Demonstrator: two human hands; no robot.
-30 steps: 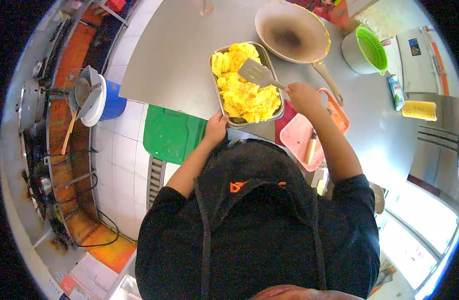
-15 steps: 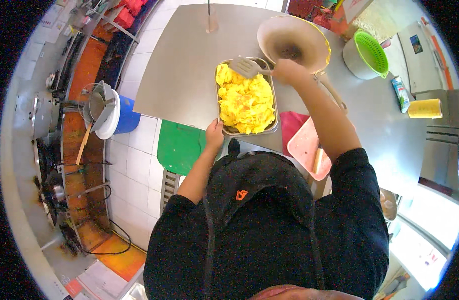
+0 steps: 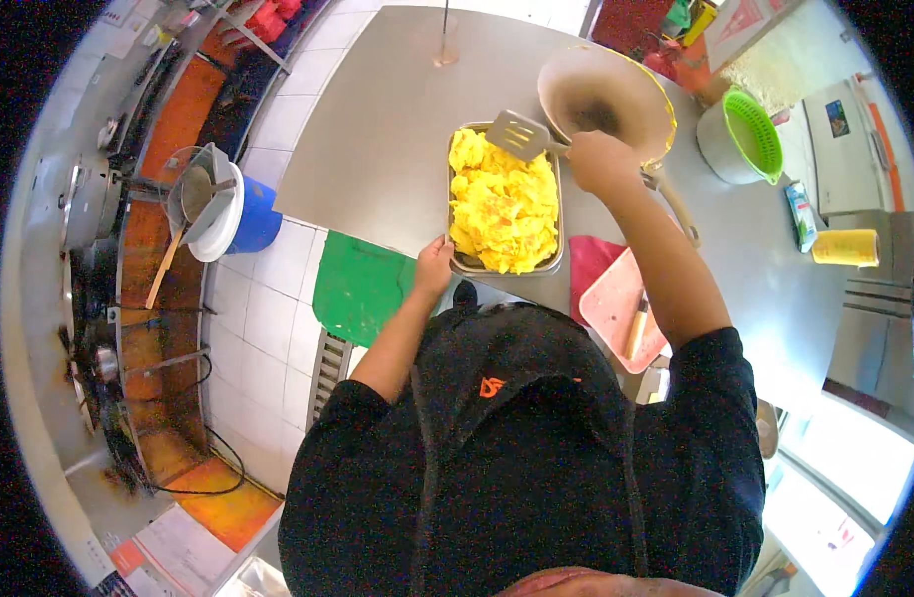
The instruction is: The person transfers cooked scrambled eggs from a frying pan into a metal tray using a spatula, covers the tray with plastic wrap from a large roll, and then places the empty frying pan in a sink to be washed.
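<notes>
A rectangular metal tray [image 3: 560, 221] holds a heap of yellow scrambled eggs [image 3: 507, 214]. My left hand [image 3: 436, 266] grips the tray's near left rim, thumb on top. In my right hand [image 3: 603, 164], closed round its handle, is a slotted spatula [image 3: 519, 135]. Its flat blade is over the tray's far edge, above the eggs; whether it touches them I cannot tell. Just beyond my right hand rests a wide wok [image 3: 556, 90], yellow residue along its rim. The wok's wooden handle [image 3: 682, 214] points back toward me, right of my forearm.
Right of the tray lie a dark red cloth [image 3: 588, 267] and a pink tray [image 3: 608, 303] with a wooden-handled tool [image 3: 637, 333]. Farther right stand a pot with a green basket [image 3: 750, 139] and a yellow roll [image 3: 845, 248]. A blue bucket [image 3: 263, 219] is left of the steel table [image 3: 367, 149].
The spatula has shifted slightly right across the tray's far end, along with my right hand. My left hand stays on the tray rim. The whole view has shifted a little.
</notes>
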